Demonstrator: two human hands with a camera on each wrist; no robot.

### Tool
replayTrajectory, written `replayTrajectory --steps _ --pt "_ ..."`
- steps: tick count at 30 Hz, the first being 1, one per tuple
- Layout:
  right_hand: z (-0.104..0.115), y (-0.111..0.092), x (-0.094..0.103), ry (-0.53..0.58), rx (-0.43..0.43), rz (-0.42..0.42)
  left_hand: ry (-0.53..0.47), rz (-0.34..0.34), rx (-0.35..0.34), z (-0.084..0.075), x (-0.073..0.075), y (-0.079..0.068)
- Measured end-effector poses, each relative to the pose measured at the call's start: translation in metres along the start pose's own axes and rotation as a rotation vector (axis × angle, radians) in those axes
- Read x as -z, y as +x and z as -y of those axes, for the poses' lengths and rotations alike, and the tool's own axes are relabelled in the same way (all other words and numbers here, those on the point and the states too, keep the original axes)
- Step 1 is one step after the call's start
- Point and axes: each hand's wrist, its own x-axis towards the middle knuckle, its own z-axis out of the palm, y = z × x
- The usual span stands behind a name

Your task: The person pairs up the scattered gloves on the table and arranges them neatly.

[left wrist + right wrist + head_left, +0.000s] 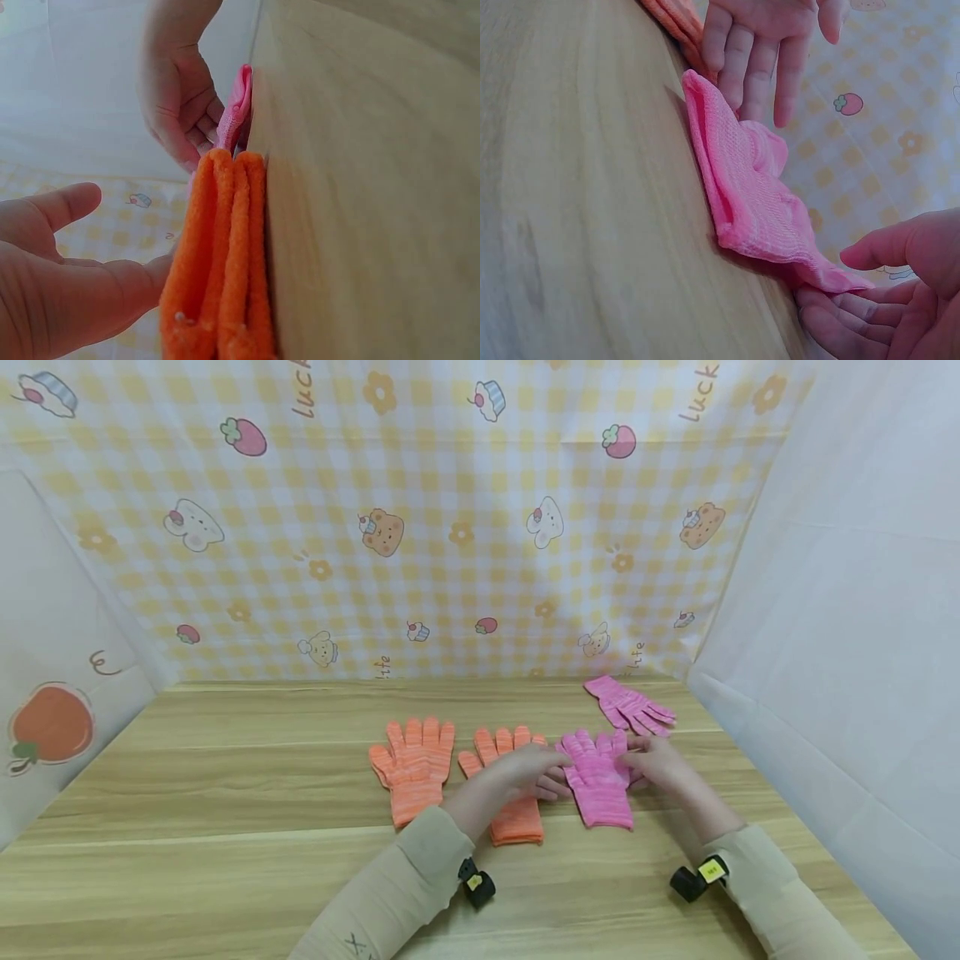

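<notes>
A pink knit glove (596, 781) lies on the table between the two hands, its cuff toward the person. My left hand (528, 770) reaches over an orange glove (517, 820), fingers extended at the pink glove's left edge. In the left wrist view its thumb stands apart from its fingers. On the other side, my right hand (660, 764) has its fingers at the pink glove's right edge. In the right wrist view those fingers (855, 319) are partly hidden under the edge of the pink glove (757, 187), while the thumb sits above with a gap.
Another orange glove (416, 768) lies flat to the left. A second pink glove (630, 703) lies at the back right, near the checked backdrop (450, 577). A white side panel (840, 677) borders the wooden table (225, 793) on the right.
</notes>
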Motion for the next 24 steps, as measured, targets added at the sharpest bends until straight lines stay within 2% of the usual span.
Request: replayTrajectory --steps 3,6,13,19,24 --pt "0.000 0.000 0.002 -0.001 0.015 -0.010 0.049 -0.010 -0.015 -0.001 0.000 -0.001" --pt "-0.001 0.000 0.005 -0.026 0.050 -0.026 0.156 -0.017 -0.041 -0.002 0.000 -0.002" --pt "0.001 -0.001 0.010 -0.147 0.166 -0.077 0.532 -0.014 -0.162 -0.006 0.003 -0.008" --pt "0.001 -0.003 0.012 -0.261 0.221 -0.089 0.772 0.035 -0.278 -0.005 -0.002 -0.014" --pt "0.003 -0.003 0.010 -0.322 0.311 -0.040 0.924 0.120 -0.346 -0.003 -0.008 -0.019"
